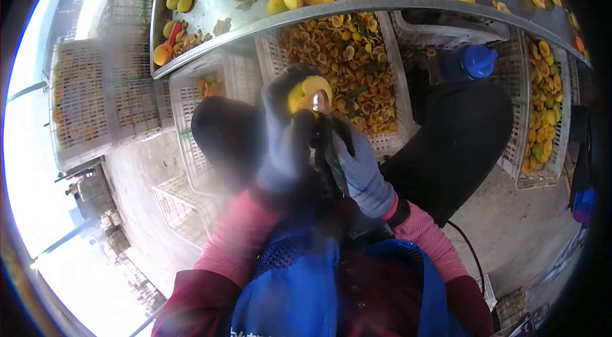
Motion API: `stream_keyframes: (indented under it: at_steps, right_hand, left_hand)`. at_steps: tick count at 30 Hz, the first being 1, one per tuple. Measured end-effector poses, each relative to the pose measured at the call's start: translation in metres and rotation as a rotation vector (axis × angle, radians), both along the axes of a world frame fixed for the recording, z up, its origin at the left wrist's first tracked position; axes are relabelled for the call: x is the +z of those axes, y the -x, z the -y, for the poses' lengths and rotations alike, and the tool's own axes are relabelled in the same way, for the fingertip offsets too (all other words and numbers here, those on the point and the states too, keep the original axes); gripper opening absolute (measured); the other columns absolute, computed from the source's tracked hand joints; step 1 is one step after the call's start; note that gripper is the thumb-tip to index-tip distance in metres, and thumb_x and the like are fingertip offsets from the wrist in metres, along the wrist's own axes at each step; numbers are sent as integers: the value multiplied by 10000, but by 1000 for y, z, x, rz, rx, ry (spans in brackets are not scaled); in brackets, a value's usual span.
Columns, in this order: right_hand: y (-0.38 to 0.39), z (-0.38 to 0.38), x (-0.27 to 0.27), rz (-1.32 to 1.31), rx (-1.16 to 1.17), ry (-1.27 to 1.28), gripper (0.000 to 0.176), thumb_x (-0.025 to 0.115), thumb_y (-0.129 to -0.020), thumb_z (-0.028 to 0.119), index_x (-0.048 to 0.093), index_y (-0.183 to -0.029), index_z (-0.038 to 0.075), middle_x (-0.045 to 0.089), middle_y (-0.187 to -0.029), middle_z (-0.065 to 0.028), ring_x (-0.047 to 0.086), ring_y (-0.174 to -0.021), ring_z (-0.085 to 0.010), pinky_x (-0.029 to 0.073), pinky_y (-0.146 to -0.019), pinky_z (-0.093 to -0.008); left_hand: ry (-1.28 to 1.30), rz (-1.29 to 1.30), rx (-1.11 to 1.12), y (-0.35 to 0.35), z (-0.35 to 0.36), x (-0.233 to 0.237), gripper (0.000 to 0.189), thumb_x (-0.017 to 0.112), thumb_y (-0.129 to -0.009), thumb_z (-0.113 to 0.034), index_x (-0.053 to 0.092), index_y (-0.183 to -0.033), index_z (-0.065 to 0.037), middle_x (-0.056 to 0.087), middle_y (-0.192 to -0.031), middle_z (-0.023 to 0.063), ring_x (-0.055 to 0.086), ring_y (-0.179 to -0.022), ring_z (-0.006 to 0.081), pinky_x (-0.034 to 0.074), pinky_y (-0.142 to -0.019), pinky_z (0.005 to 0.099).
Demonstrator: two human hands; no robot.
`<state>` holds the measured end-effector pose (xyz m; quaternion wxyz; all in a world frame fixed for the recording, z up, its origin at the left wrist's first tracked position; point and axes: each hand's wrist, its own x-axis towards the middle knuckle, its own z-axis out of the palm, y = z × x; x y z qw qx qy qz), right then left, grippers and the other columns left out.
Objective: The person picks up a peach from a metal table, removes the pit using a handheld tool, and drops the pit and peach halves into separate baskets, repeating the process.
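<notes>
My left hand (pixel 279 126), in a grey glove with dark fingers, is closed around a yellow peach (pixel 297 96). A cut face of the fruit shows toward the right. Against that face sits the shiny metal tip of a small hand tool (pixel 318 102); whether it is a knife or a pitting spoon I cannot make out. My right hand (pixel 358 168), gloved the same way, is wrapped around the tool's dark handle, just below the fruit. Both hands are close together above my lap, and part of the view there is blurred.
A metal table (pixel 421 4) with halved and whole peaches crosses the top. Under its edge stands a crate (pixel 398 75) of pits and scraps. Other crates (pixel 105 91) stand left, and a crate of peach halves (pixel 558 139) right. A blue-lidded jug (pixel 478 61) is beside my knee.
</notes>
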<state>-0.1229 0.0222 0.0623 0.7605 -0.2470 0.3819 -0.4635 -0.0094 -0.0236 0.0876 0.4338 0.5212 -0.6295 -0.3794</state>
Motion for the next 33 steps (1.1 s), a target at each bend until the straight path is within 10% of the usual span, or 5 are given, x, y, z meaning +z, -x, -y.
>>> stream_keyframes:
  at_steps: [4, 23, 24, 26, 33]
  right_hand:
    - [-7, -6, -1, -391, -165, 319, 372, 446, -929, 198, 440, -1210, -45, 577, -1014, -141, 570, -894, -196, 455, -784, -283]
    - [2, -1, -7, 99, -43, -114, 290, 482, -918, 180, 505, -1133, -13, 583, -973, -119, 553, -897, -166, 457, -768, -291]
    - [-2, -2, -10, 129, -33, -70, 293, 494, -915, 184, 507, -1135, -9, 584, -953, -111, 557, -880, -168, 461, -753, -285]
    - [-4, -5, -22, -30, 62, -72, 270, 495, -918, 260, 536, -1072, 42, 573, -863, -70, 548, -732, -162, 460, -631, -276]
    - [5, -3, -14, 1230, 483, -526, 357, 346, -923, 510, 486, -822, 197, 382, -554, 52, 352, -394, -79, 276, -343, -233]
  left_hand:
    - [-10, 47, 37, 6, -5, 3, 485, 472, -841, -235, 377, -1252, 4, 477, -1175, 140, 487, -1051, 215, 380, -938, 336]
    - [-452, -270, -262, -9, 28, 17, 427, 443, -920, -281, 443, -1219, 24, 500, -1174, 140, 493, -1081, 222, 351, -972, 308]
    - [197, 308, -450, -15, 38, 15, 261, 469, -903, -159, 535, -1087, 13, 567, -1020, 137, 543, -948, 182, 440, -795, 271]
    - [-266, 134, -366, -11, 42, 25, 241, 493, -884, -150, 557, -1051, 12, 594, -970, 128, 568, -897, 188, 456, -769, 279]
    - [-69, 211, -489, -15, 45, 16, 279, 503, -811, -152, 580, -1006, 31, 618, -902, 162, 605, -833, 281, 462, -775, 330]
